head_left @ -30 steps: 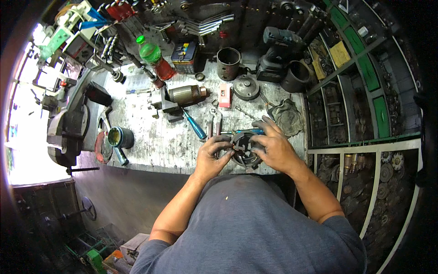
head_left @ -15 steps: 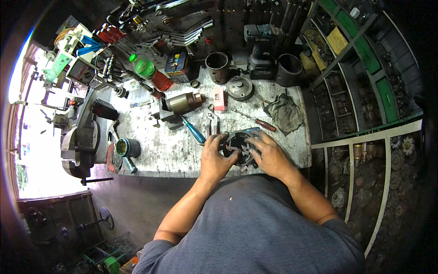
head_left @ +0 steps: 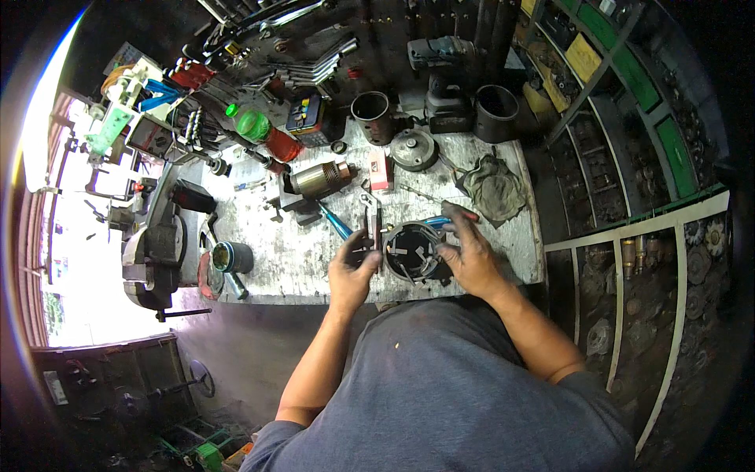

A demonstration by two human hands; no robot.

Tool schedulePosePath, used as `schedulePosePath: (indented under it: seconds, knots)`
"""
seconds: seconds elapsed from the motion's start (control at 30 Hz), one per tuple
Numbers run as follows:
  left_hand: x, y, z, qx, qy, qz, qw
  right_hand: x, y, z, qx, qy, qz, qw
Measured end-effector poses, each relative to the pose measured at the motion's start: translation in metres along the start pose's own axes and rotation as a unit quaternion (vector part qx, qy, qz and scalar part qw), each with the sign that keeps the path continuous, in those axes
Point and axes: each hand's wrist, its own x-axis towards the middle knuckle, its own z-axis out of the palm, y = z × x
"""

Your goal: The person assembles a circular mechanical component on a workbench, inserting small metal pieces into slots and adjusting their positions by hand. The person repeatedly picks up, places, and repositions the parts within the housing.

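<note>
A round, dark motor end housing (head_left: 413, 274) with brush parts inside lies near the bench's front edge. My left hand (head_left: 351, 275) is left of it, thumb and fingers apart, holding nothing I can see. Its fingertips are at the handles of the pliers (head_left: 370, 211), and whether they touch is unclear. On the housing's right side is my right hand (head_left: 474, 263), fingers spread, its thumb close to the rim. Past its fingertips lies a screwdriver (head_left: 425, 196), its red handle partly covered. A blue-handled tool (head_left: 336, 221) lies beyond my left hand.
Farther back are an armature (head_left: 321, 181), a red and white box (head_left: 381, 171), a metal end cover (head_left: 414, 149) and a grey rag (head_left: 494, 189). A tin (head_left: 233, 257) and a bench vise (head_left: 153, 259) stand to the left. Parts shelves (head_left: 629, 228) line the right.
My left hand has come off the housing and moved left toward the pliers. My right hand has drawn back to the right, uncovering the housing's inside. The view has shifted slightly.
</note>
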Motion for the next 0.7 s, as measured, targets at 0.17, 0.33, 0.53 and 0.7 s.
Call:
schedulePosePath:
  seconds: [0.17,0.33,0.53,0.7]
  knots:
    - [-0.037,-0.008,-0.036,0.061,0.041,-0.088,0.993,-0.017,0.036,-0.013,0.038,0.041,0.038,0.998]
    - [-0.111,0.066,-0.078,-0.001,-0.284,-0.006,0.959,-0.038,0.067,-0.020,0.041,0.024,0.138,0.989]
    - [-0.137,0.111,-0.087,0.069,-0.387,0.027,0.919,-0.038,0.075,-0.017,0.055,-0.002,0.149,0.987]
    - [-0.153,0.109,-0.082,0.108,-0.304,0.075,0.943,-0.024,0.066,-0.011,-0.009,0.009,0.090,0.996]
